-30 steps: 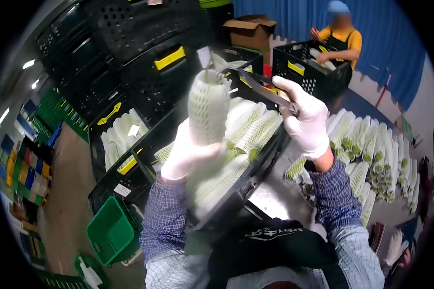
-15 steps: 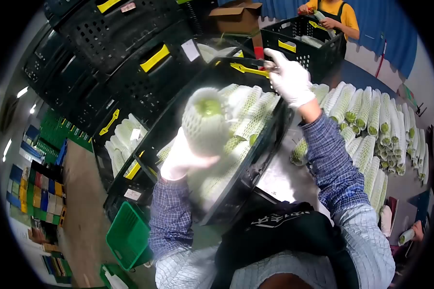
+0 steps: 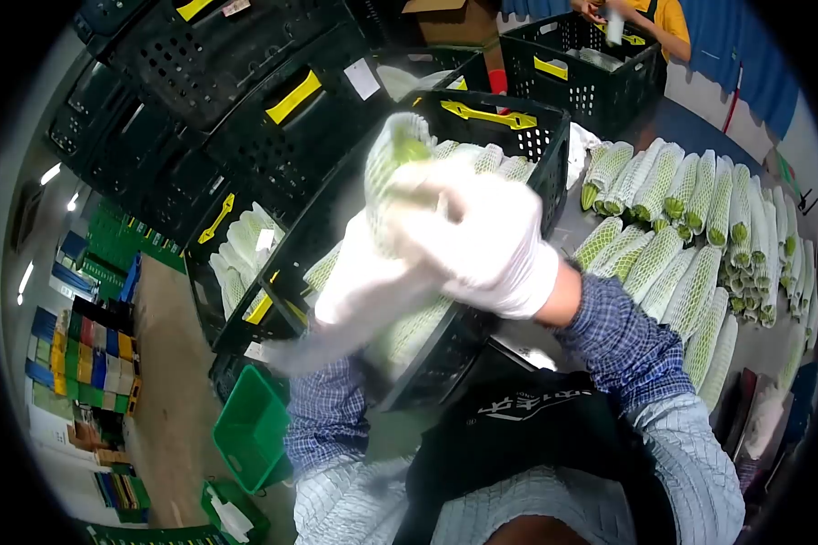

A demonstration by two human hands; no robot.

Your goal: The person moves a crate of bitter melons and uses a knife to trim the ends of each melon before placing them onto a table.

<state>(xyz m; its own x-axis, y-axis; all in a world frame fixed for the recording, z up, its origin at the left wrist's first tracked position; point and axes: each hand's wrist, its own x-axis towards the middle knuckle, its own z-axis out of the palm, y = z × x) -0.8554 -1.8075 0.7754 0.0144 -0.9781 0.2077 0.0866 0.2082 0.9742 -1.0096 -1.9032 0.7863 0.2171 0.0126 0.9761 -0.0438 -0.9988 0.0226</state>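
Note:
My left hand [image 3: 350, 277], in a white glove, is closed round an upright green gourd [image 3: 384, 163] in a white foam net sleeve. Its green end shows at the top of the sleeve. My right hand [image 3: 495, 241], also gloved, is closed and crosses in front of the gourd near its upper part. From below this hand, a long grey knife-like blade [image 3: 354, 334] stretches toward my left forearm, smeared by motion. Both hands are above a black crate [image 3: 554, 145] that holds several net-sleeved gourds [image 3: 409, 336].
Rows of sleeved gourds [image 3: 663, 191] lie on the table to the right. Stacked black crates [image 3: 245, 91] with yellow handles rise at the left. A green basket [image 3: 250, 427] is at lower left. Across the table, a person in a yellow top [image 3: 673, 27] works over another black crate [image 3: 563, 86].
My right hand has come down and left from above the crate's far corner to the gourd. The left hand still holds the gourd. The view has shifted slightly.

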